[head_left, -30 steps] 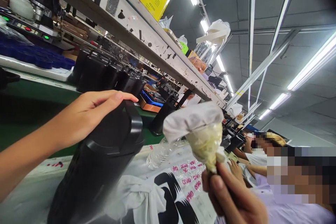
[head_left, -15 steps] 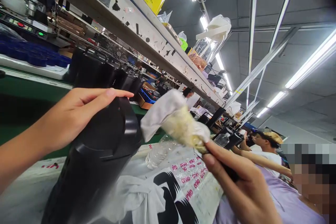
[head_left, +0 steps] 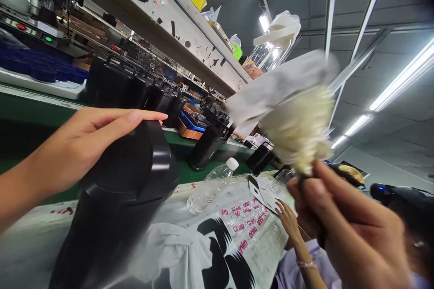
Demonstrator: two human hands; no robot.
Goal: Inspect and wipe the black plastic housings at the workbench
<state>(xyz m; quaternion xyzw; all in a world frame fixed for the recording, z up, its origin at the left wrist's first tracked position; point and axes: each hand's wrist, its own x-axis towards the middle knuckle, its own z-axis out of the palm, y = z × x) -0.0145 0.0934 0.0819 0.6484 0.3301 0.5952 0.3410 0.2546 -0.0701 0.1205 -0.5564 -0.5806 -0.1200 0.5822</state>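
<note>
The right hand (head_left: 352,230) is closest to the camera, its fingers pinched round the neck of a cloth-wrapped wad (head_left: 291,108) held up in the air, blurred. The left hand (head_left: 91,140) lies flat on the lid of a black flask (head_left: 118,203), fingers pressed together and stretched out. The flask stands tilted on a printed sheet (head_left: 244,235), beside a white cloth (head_left: 176,253). A clear bottle (head_left: 210,187) lies on the sheet beyond it. A co-worker's hand (head_left: 288,219) rests on the sheet's right edge. Farther off, more black flasks (head_left: 135,92) line a green belt (head_left: 37,113) under a shelf (head_left: 176,22).
</note>
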